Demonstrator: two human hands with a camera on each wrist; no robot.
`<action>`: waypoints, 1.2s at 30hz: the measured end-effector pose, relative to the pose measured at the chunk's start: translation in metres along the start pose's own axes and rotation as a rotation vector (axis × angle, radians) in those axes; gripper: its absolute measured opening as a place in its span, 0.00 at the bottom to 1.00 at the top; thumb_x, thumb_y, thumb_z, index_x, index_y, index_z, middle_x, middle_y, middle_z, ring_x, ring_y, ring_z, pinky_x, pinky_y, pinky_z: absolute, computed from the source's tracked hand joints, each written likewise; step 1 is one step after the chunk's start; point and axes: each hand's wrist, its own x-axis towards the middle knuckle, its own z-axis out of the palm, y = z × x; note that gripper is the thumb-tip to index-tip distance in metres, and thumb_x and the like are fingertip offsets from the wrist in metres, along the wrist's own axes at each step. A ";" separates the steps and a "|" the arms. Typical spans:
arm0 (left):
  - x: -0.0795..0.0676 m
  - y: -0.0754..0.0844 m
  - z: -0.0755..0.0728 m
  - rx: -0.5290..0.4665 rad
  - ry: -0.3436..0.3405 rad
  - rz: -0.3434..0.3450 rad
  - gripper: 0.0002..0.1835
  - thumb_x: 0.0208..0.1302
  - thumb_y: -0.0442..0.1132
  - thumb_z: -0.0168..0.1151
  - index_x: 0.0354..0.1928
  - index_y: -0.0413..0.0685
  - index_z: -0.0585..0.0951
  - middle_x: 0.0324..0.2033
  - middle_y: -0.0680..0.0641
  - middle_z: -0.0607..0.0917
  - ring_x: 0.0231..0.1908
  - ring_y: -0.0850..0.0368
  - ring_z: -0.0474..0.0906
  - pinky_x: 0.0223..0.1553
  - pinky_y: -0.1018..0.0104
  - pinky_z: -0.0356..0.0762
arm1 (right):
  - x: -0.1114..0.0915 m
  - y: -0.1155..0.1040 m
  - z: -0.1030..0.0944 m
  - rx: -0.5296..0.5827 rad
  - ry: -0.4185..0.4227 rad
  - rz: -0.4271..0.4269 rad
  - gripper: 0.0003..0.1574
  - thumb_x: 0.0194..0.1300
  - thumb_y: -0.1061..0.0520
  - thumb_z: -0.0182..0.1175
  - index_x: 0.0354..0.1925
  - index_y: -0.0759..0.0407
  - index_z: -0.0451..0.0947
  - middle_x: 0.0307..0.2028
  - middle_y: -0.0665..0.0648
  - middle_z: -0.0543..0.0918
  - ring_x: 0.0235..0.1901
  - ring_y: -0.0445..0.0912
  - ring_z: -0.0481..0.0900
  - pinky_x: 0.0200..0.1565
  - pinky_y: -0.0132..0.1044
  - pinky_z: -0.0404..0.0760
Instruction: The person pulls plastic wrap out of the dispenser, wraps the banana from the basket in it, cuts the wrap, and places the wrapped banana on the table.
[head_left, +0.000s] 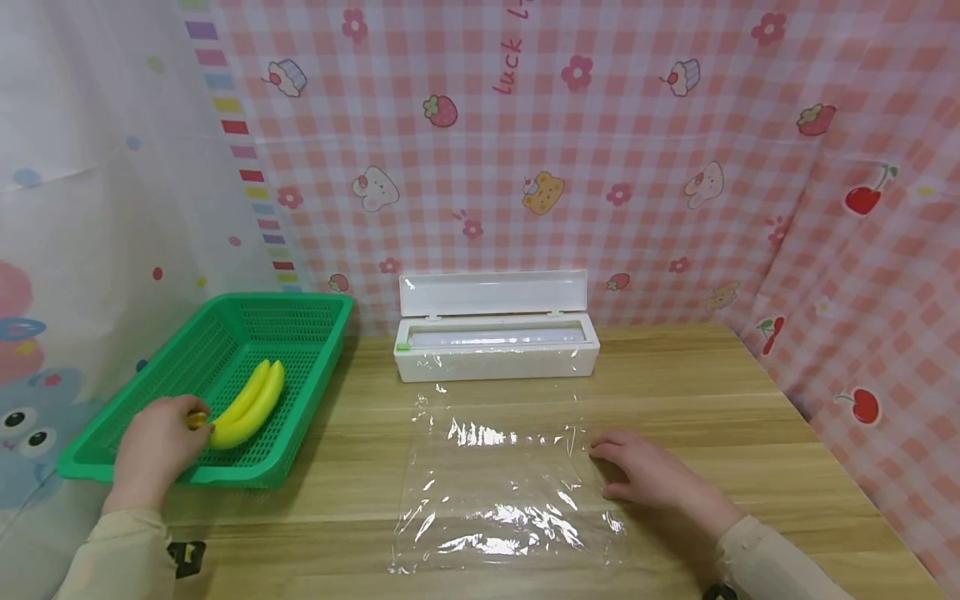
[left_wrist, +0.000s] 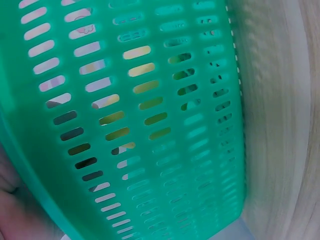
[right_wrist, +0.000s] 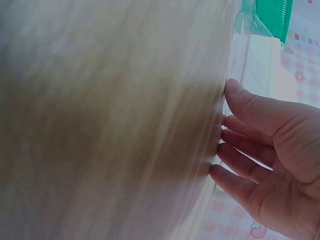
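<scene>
Two bananas (head_left: 262, 411) are being grasped, likely needing lifting: left hand (head_left: 161, 440), eight o'clock, pinching; right hand (head_left: 647, 472), four o'clock, relaxed.

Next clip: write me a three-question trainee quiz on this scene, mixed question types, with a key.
1. Count: how many curved yellow bananas show in the rectangular green perforated plastic basket in the head view?
2. Multiple choice: which hand holds the bananas' near end? A) left only B) right only C) both
3. True or false: the long white box has its hinged white lid raised, with a sheet of transparent glossy plastic film in front of it.

Key:
1. Two.
2. A: the left hand holds it, while the right hand is at the film's right edge.
3. True.
</scene>
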 end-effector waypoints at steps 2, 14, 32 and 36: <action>0.000 0.001 -0.001 -0.003 0.012 -0.003 0.14 0.58 0.29 0.65 0.43 0.25 0.79 0.39 0.25 0.80 0.36 0.30 0.76 0.31 0.40 0.75 | 0.000 0.000 0.000 -0.001 0.002 0.000 0.31 0.53 0.55 0.75 0.52 0.67 0.79 0.53 0.64 0.79 0.54 0.61 0.76 0.58 0.57 0.74; -0.002 0.004 -0.005 -0.032 0.090 -0.014 0.12 0.59 0.30 0.64 0.43 0.27 0.80 0.39 0.25 0.80 0.36 0.29 0.76 0.32 0.38 0.74 | 0.000 0.001 0.000 0.007 0.001 0.013 0.31 0.52 0.55 0.75 0.52 0.67 0.79 0.54 0.63 0.79 0.54 0.61 0.77 0.58 0.58 0.74; -0.004 0.015 -0.014 -0.071 0.144 -0.050 0.13 0.59 0.30 0.66 0.44 0.26 0.80 0.38 0.26 0.81 0.34 0.34 0.76 0.31 0.42 0.75 | -0.001 -0.001 -0.001 0.013 -0.001 0.020 0.31 0.52 0.55 0.74 0.53 0.67 0.79 0.54 0.63 0.79 0.55 0.62 0.76 0.58 0.58 0.73; -0.003 0.019 -0.017 -0.080 0.164 -0.046 0.13 0.60 0.30 0.66 0.44 0.27 0.80 0.38 0.26 0.81 0.34 0.34 0.76 0.32 0.41 0.74 | -0.001 -0.001 -0.001 0.016 -0.005 0.025 0.31 0.52 0.55 0.74 0.53 0.67 0.79 0.55 0.63 0.79 0.55 0.61 0.76 0.58 0.58 0.73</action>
